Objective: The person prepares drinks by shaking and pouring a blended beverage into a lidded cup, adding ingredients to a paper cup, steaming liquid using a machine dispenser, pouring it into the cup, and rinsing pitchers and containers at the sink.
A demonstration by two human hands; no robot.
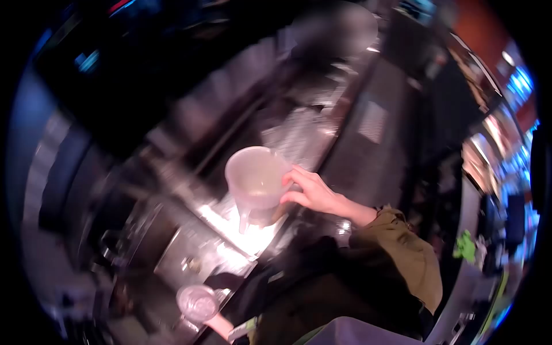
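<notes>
My right hand (310,191) pinches the rim of a translucent white plastic pitcher (253,190), thumb and fingers at its right side. The pitcher's wide mouth faces up toward me, and a narrow part like a handle juts from its near side. Its inside looks pale; whether it holds liquid I cannot tell. Low in the view, my left hand (217,325) is around a clear cup (197,303). That cup hides most of the left fingers. Between the two vessels lies a brightly lit metal surface.
A metal basin (204,256) with small bits in it lies left of my body. A pale sheet (372,122) rests on the dark counter to the right. Farther off are a blurred pale round shape (339,29) and a bright green item (463,246).
</notes>
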